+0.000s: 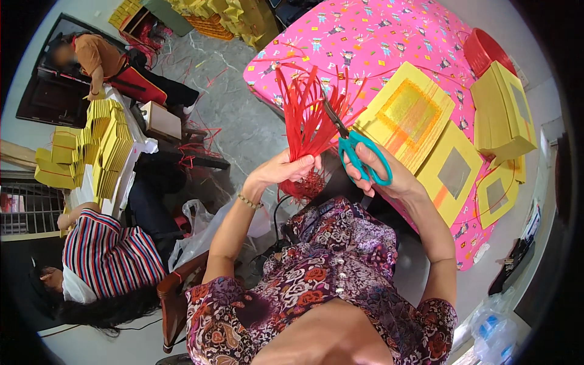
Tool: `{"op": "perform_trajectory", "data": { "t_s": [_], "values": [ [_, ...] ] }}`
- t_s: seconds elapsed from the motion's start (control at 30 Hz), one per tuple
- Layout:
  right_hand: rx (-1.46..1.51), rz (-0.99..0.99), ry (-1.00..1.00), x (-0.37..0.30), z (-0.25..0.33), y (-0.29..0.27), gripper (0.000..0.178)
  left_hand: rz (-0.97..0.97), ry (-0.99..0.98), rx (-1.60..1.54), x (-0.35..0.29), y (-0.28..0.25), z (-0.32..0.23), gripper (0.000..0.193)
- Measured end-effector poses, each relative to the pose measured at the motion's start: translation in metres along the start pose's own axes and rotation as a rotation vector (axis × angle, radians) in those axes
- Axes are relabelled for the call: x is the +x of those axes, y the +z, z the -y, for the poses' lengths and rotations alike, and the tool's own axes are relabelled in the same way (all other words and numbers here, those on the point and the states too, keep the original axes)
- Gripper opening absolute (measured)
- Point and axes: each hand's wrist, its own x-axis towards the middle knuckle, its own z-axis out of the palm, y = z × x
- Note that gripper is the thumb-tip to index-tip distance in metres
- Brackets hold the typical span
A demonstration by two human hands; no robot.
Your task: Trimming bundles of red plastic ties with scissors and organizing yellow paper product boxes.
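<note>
My left hand [286, 168] is closed round a thick bundle of thin red strips [307, 125], whose loose ends fan out upward. Below that fist the bundle continues in a tangled red clump [304, 187]. In my right hand [392, 173] is a pair of scissors [347, 143] with teal handles, my fingers through and around the loops. The dark blades point up and to the left, next to the right side of the strips; whether they touch any strip I cannot tell.
A table with a pink patterned cloth [377, 36] carries stacks of yellow paper [406, 112], a yellow block-shaped stack [502, 112] and a red basket [486, 48]. At left, two people work beside a table of folded yellow paper [109, 143]. A wooden chair [173, 292] stands close by.
</note>
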Motion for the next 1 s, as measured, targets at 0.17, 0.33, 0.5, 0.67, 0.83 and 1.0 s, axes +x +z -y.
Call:
{"op": "perform_trajectory", "data": {
  "t_s": [0.17,0.33,0.5,0.67,0.83,1.0],
  "values": [
    [0.001,-0.030,0.018,-0.001,0.004,0.002,0.038,0.007,-0.018,-0.008,0.001,0.000,0.000,0.030],
    [-0.080,-0.070,0.021,-0.002,0.005,0.001,0.032,0.022,-0.014,-0.005,0.001,-0.001,0.001,0.029],
    [-0.155,-0.045,0.040,-0.004,0.008,-0.001,0.029,0.022,-0.005,0.021,0.000,-0.001,0.001,0.028],
    [-0.108,0.045,-0.067,-0.005,0.003,-0.003,0.048,0.048,0.000,-0.011,0.000,-0.001,0.001,0.028],
    [0.022,0.084,-0.085,-0.001,-0.007,-0.008,0.059,0.065,-0.001,0.010,0.001,-0.003,0.005,0.029],
    [0.109,0.060,-0.033,0.004,-0.006,-0.007,0.060,0.059,-0.044,0.040,0.001,-0.001,0.003,0.029]
  ]
}}
